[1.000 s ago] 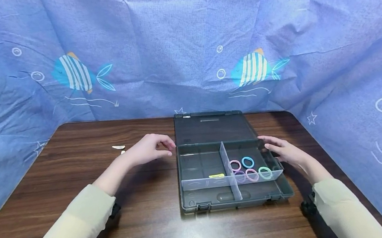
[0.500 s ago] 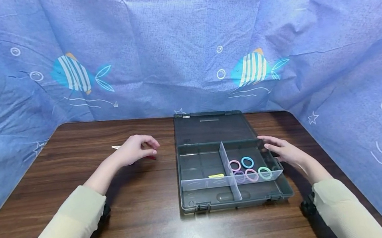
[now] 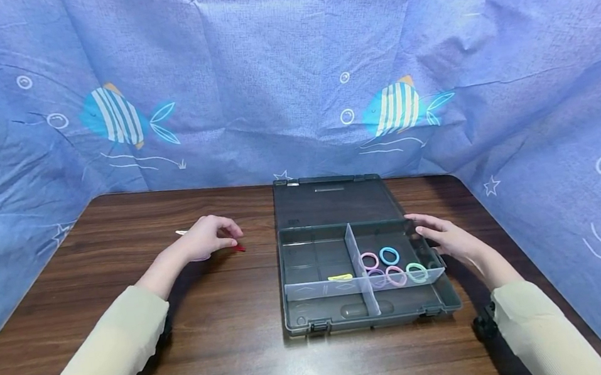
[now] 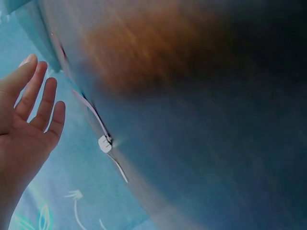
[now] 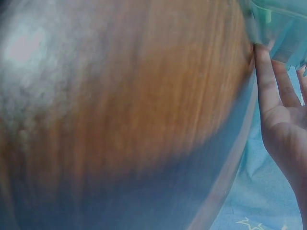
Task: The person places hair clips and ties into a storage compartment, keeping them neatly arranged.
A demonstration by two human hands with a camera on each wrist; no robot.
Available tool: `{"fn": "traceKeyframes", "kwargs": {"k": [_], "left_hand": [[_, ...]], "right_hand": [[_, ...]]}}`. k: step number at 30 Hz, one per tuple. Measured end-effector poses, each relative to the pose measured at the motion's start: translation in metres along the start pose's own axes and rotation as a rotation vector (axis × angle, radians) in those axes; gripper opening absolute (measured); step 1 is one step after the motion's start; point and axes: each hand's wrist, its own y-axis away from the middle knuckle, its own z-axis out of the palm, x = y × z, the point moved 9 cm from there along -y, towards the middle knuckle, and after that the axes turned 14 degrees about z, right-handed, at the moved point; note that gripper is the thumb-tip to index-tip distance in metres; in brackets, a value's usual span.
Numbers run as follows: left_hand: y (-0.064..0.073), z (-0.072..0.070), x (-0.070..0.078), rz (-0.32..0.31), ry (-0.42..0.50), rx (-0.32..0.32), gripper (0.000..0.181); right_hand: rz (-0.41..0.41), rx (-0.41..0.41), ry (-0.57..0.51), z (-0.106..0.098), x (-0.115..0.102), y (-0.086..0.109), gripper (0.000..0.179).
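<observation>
My left hand [image 3: 209, 235] hovers over the table left of the box, holding nothing, its fingers loosely bent. Just beside its fingertips lies a small red piece [image 3: 239, 248], partly covered in the head view. Under and behind this hand are a white hair clip [image 3: 181, 232] and a purple band [image 3: 201, 258]; the left wrist view also has a white piece [image 4: 105, 143] beside them. My right hand [image 3: 446, 238] rests its fingers against the right wall of a grey see-through box [image 3: 318, 321]. Inside are a yellow hair clip [image 3: 341, 278] and several hair ties [image 3: 389, 256].
The box's lid [image 3: 336, 202] is folded back flat toward the curtain [image 3: 286, 75]. Clear dividers [image 3: 319, 289] split the box into compartments; the hair ties share the back right one, the yellow clip the back left. Brown wooden table [image 3: 232, 361] surrounds the box.
My left hand has moved left, away from the box's left edge, then settled lower beside the red piece, which now shows. The right hand has stayed against the box.
</observation>
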Motion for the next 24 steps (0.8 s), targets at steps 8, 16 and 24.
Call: {"fn": "traceKeyframes", "kwargs": {"k": [8,16,24], "left_hand": [[-0.005,0.008,-0.006,0.005,0.026,-0.06,0.009],[-0.01,0.015,-0.007,0.025,0.028,-0.094,0.009],[-0.012,0.019,-0.007,0.036,-0.005,-0.116,0.009]], "right_hand": [[-0.003,0.001,0.006,-0.001,-0.002,0.0,0.052],[0.0,-0.004,-0.002,-0.002,-0.002,-0.002,0.051],[-0.003,0.002,-0.018,-0.002,-0.002,-0.002,0.052]]}}
